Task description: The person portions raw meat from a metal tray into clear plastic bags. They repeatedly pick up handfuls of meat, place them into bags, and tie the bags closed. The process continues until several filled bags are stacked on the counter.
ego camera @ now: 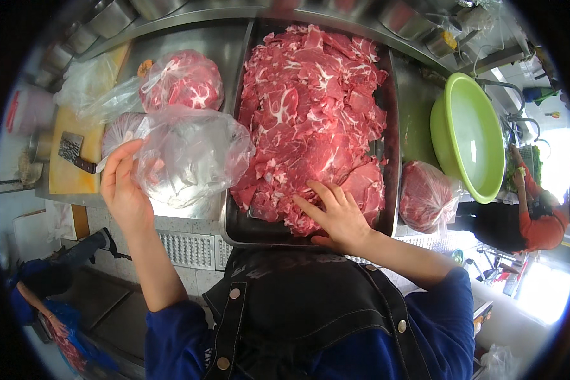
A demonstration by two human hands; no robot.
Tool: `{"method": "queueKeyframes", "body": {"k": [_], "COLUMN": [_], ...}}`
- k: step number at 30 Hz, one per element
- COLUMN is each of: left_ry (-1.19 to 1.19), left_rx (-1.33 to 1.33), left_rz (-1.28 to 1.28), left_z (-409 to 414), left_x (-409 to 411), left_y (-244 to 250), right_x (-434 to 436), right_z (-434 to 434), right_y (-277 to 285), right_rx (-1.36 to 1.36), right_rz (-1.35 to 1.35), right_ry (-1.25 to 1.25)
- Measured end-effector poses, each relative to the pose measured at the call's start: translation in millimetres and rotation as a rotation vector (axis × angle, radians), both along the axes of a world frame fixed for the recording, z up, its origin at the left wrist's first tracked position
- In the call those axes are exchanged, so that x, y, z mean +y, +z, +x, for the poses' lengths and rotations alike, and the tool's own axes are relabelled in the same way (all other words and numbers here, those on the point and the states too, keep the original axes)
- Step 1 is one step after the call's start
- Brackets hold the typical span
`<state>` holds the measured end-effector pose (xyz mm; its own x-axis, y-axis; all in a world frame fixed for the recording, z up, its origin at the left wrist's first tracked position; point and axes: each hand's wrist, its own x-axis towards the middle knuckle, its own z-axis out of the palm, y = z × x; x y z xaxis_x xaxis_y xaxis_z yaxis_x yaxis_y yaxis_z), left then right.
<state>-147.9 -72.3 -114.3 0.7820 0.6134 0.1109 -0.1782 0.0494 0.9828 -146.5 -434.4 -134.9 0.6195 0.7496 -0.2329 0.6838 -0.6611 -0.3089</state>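
A large heap of raw sliced meat point(313, 118) fills a dark metal tray point(270, 232) before me. My right hand point(335, 213) rests on the meat near the tray's front edge, fingers spread. To the left, my left hand point(128, 185) is raised with its fingers at the edge of a clear plastic bag point(194, 152), which looks puffed out and without meat; its grip is on the bag's rim. Behind that bag sits a tied bag of meat point(185, 80), and another filled bag point(118, 133) is partly hidden by it. One more bag of meat point(425, 197) stands right of the tray.
A cleaver point(73, 152) lies on a yellow cutting board point(57, 178) at the left, with loose plastic bags point(90, 85) on the board's far part. A green basin point(472, 137) stands at the right. One co-worker point(541, 223) is at the far right, another point(42, 285) at lower left.
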Motion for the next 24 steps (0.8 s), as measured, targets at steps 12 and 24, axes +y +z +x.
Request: {"method": "queueKeyframes", "body": {"k": [12,24], "left_ry": [0.041,0.115], "left_rx": [-0.031,-0.038], "left_rz": [-0.003,-0.035], "left_z": [-17.1,-38.9], "left_x": [18.0,20.7], "left_y": [5.0,7.0], "right_x": [19.5,95.5], "right_z": [-7.9,46.5], "right_y": [-31.2,-39.0], "right_rx": [-0.007,-0.058], "right_rz": [0.115,0.105], "right_ry": [0.015,0.077]}}
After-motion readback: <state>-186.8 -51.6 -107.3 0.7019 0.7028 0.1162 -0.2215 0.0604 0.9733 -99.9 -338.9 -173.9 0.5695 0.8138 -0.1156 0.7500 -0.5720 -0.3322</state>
